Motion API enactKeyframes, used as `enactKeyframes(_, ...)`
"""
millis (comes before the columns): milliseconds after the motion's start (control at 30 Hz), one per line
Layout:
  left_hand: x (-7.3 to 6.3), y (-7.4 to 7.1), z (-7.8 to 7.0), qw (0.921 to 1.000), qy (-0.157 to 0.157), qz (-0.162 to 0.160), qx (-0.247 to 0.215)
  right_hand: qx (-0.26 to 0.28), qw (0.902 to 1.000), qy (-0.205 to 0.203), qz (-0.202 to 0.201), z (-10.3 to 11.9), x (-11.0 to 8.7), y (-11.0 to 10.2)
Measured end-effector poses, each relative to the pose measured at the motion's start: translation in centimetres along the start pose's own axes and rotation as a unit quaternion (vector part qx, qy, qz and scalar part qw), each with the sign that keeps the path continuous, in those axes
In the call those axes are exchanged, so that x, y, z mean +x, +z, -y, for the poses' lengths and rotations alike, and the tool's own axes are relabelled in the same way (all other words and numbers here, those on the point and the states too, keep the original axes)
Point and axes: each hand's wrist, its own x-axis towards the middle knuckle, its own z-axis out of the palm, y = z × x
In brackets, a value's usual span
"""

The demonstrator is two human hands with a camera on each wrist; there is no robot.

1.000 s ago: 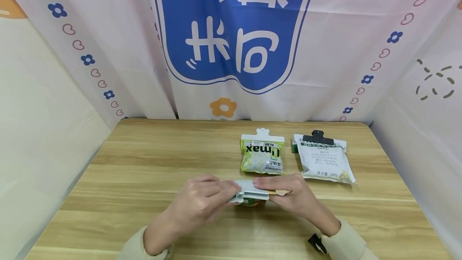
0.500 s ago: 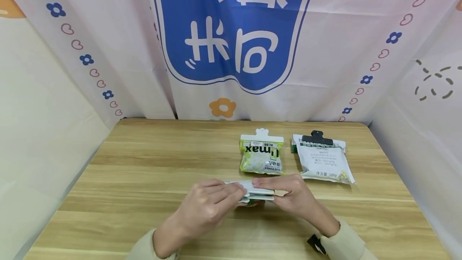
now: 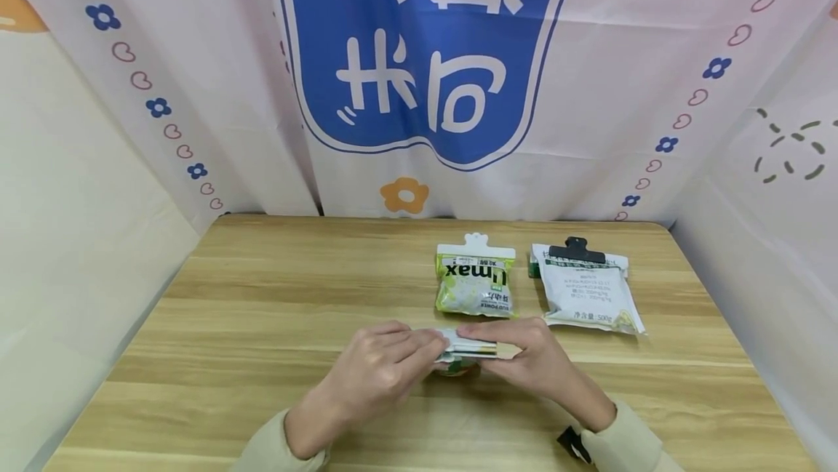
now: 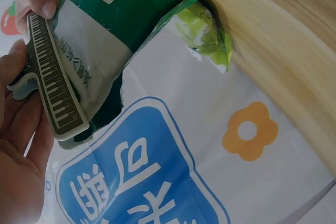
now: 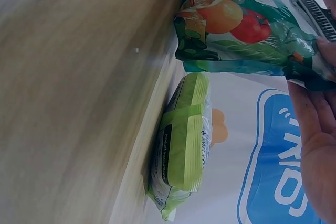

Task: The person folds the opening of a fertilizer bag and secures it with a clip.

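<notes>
Between both hands stands a green bag [image 5: 236, 30], its front printed with an orange, a tomato and cucumbers. My left hand [image 3: 380, 366] grips a clip [image 4: 55, 82] with a piano-key pattern, its bar lying across the bag's top edge. The thumb and fingers are at the clip's handle in the left wrist view. With thumb below and fingers above, my right hand [image 3: 524, 356] pinches the other end of the folded top. Seen from the head, the hands and the white folded top hide most of the bag.
Beyond the hands lies a lime-green Umax bag [image 3: 476, 286] with a white clip [image 3: 476, 246]. To its right is a white bag [image 3: 589, 297] with a black clip [image 3: 576, 250]. A printed cloth [image 3: 576, 130] hangs behind the wooden table [image 3: 275, 297].
My left hand has shifted a little to the right, closer to my right hand, along the bag's top. My right hand and the other two bags have stayed in place.
</notes>
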Motion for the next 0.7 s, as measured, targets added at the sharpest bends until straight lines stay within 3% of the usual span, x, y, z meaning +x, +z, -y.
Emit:
enactKeyframes(467, -0.17, 0.36, 0.21, 0.9991, -0.023, 0.022, -0.027, -0.016, 0.9998, 0.009, 0.001, 0.15, 0.04, 0.07)
enactKeyframes(600, -0.32, 0.1, 0.0, 0.9951, -0.067, 0.05, -0.053, -0.018, 0.9997, 0.018, 0.002, 0.2, -0.16, 0.08)
enactKeyframes(700, -0.43, -0.11, 0.03, 0.9877, -0.107, 0.075, -0.086, -0.023, 0.9994, 0.027, 0.001, 0.28, -0.23, 0.1)
